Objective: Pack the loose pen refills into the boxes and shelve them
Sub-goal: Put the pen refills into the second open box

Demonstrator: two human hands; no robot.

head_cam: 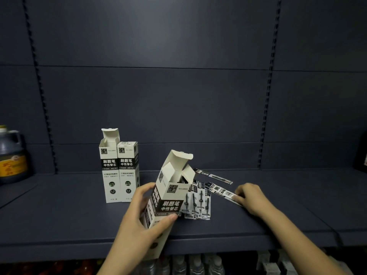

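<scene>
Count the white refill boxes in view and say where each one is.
3. Open-flapped box and closed box stand together on the shelf; the left hand holds the tilted open box.

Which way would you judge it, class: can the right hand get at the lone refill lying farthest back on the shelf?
Probably yes. The right hand rests on a nearer refill, and the shelf between it and the far refill looks bare.

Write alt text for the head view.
A left hand grips an open, tilted box while the right hand touches a loose refill on the shelf. Two more boxes stand behind, one open.
</scene>
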